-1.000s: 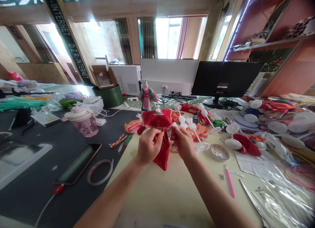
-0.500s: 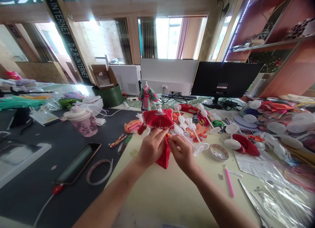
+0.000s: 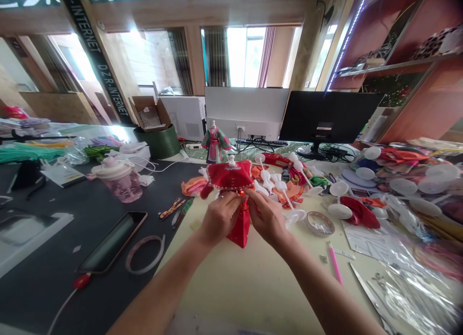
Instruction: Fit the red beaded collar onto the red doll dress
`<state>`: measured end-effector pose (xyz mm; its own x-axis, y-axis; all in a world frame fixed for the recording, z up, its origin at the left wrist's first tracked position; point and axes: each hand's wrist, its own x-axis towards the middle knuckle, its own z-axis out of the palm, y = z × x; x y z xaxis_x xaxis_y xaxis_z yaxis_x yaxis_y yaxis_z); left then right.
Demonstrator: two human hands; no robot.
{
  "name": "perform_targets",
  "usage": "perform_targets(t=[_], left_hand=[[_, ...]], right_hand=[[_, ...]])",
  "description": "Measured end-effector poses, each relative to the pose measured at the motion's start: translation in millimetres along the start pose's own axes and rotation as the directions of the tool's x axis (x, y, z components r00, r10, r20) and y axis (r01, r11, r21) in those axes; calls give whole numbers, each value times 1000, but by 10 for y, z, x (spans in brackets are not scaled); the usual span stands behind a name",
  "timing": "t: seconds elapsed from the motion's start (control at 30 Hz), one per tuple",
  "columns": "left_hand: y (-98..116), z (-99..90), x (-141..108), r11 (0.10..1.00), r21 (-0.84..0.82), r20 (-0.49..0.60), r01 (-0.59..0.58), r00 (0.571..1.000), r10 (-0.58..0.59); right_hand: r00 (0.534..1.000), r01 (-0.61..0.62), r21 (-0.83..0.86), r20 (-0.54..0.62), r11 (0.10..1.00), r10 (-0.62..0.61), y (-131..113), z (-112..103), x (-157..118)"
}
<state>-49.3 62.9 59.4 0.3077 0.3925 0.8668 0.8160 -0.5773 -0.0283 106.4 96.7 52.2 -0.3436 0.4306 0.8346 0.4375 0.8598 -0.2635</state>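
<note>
A small red doll garment (image 3: 231,175) with beaded trim sits on a white mannequin form, upright in the middle of the table. Below its top part, my left hand (image 3: 221,215) pinches the red cloth at the waist. My right hand (image 3: 266,214) meets it from the other side, fingers closed on the garment's front edge. A red panel (image 3: 240,230) hangs between and below the two hands. The fingertips partly hide the waist of the garment.
White mannequin forms (image 3: 280,183) and orange cloth lie behind the hands. To the right are a tape roll (image 3: 320,223), a pink pen (image 3: 334,262) and scissors (image 3: 367,289). A phone (image 3: 114,242), a clear ring (image 3: 145,254) and a pink bottle (image 3: 121,180) are left.
My right hand has moved slightly left and up, its fingers now against the garment near the left hand's fingertips. The left hand has shifted a little, still pinching the cloth.
</note>
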Motion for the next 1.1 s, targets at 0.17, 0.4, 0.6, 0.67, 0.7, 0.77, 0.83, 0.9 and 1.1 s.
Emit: perform_targets(t=[0.17,0.4,0.6,0.67,0.7,0.77,0.83,0.9,1.1], left_hand=[[-26,-8,-1,999,-27,-29,30,999,-30],[-25,-30,-17,983,-133,-43,127,990,-134],[6,-65,10,907,-271,-31,321,939,-342],[7,-81,19,865,-320,0,388,913,-409],[7,-89,23,842,-340,20,418,899,-438],[7,-99,29,800,-371,59,471,872,-486],[11,-102,33,768,-390,89,508,851,-518],[17,-100,37,756,-389,100,526,840,-533],[28,-92,35,858,-282,29,429,898,-439]], right_hand=[[999,38,-53,21,998,-37,68,60,86],[1000,-10,-96,-2,995,10,37,71,86],[1000,5,-89,-5,996,-5,35,60,33],[999,29,-87,22,996,-27,34,60,21],[999,39,-89,34,995,-36,34,61,17],[997,57,-89,54,994,-52,35,67,10],[995,76,-82,68,994,-70,35,72,7],[993,93,-76,82,993,-86,33,70,4],[995,68,-18,75,998,-67,-3,28,33]])
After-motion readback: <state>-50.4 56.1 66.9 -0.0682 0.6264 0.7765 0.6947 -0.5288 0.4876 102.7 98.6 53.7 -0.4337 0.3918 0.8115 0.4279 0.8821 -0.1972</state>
